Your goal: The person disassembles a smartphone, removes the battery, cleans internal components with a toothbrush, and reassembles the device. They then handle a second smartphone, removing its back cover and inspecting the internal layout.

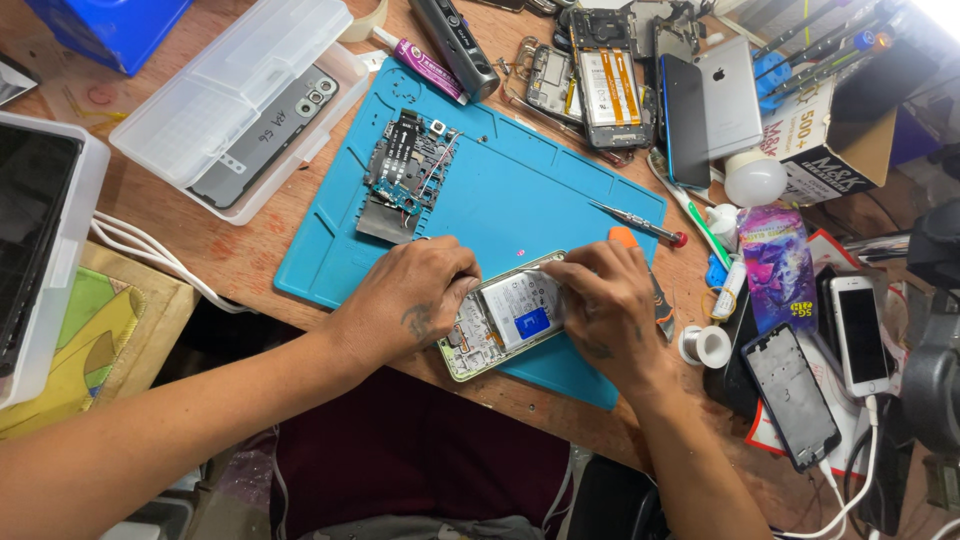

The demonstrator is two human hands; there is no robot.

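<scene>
Head view, workbench seen from above. Opened phone (505, 318): back cover off, battery and boards exposed, lying tilted on the near edge of the blue work mat (520, 190), lower centre of the frame, directly between the two hands.

Left hand (412, 295): resting on the phone's left end, fingers curled over its upper corner, pinning it to the mat.

Right hand (607, 300): on the phone's right end, fingertips pinched at the top edge by the battery; whether a small tool sits in the pinch cannot be told.

On the mat, upper centre: loose circuit board assembly (408, 170), well apart from the hands. Small screwdriver (637, 222) with a red cap, upper right of the mat, near the right hand. Orange item (623, 237) just behind the right hand, partly hidden.

Upper left: clear plastic box (235, 95) over a grey phone back panel (268, 137). White cables (150, 250) at left.

Upper right: cluster of dismantled phones (600, 85), silver phone (730, 95), cardboard box (835, 140), white bulb (755, 180).

Right: roll of wire (708, 346), empty phone frame (794, 394), white phone (861, 335).
</scene>
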